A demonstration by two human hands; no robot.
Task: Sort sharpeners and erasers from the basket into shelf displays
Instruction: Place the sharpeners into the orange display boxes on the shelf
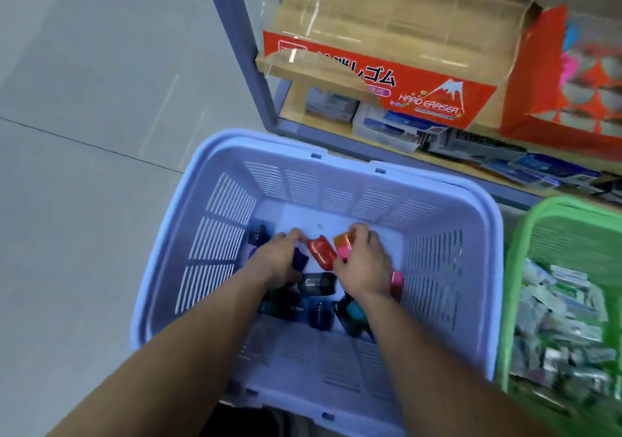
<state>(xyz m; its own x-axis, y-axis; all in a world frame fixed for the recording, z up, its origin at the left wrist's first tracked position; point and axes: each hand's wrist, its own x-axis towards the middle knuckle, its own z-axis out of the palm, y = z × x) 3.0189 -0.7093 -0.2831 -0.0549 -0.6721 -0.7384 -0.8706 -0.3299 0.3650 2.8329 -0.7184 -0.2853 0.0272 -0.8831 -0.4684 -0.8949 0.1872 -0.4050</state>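
A lilac plastic basket [478, 234] stands on the floor below me, with several small sharpeners on its bottom: dark blue, black, teal and pink ones. Both my hands reach into it. My left hand [281, 256] curls over dark blue sharpeners [299, 258]; whether it grips one I cannot tell. My right hand [361, 261] holds orange and pink sharpeners [345, 245]. A red sharpener [321, 253] lies between my hands. A black sharpener [318, 283] lies just below it.
A green basket [515, 268] full of wrapped erasers stands at the right. Behind the baskets is a blue-framed shelf [249, 63] with a red eraser display box [430, 100], a clear acrylic case [387, 16] and flat packs on the lowest board. Grey tiled floor lies to the left.
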